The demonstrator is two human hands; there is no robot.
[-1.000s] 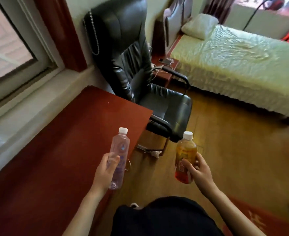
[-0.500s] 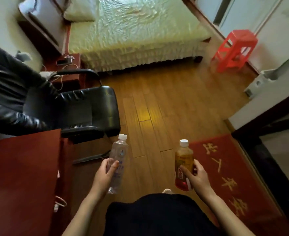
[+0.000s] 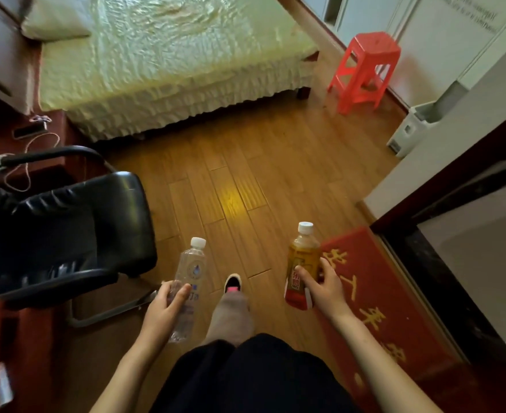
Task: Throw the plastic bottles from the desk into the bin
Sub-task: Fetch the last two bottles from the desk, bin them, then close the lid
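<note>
Head view: the left hand (image 3: 163,308) gripped a clear water bottle (image 3: 187,281), its label too blurry to read. The right hand (image 3: 324,289) gripped an amber tea bottle (image 3: 301,260) with a red label, near a red mat (image 3: 374,296) with yellow writing.

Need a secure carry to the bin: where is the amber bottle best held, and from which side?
Around its straight labelled middle, from the right side. The right hand already wraps the amber bottle there; it stands upright, and the shoulder above tapers to a narrow neck.
</note>
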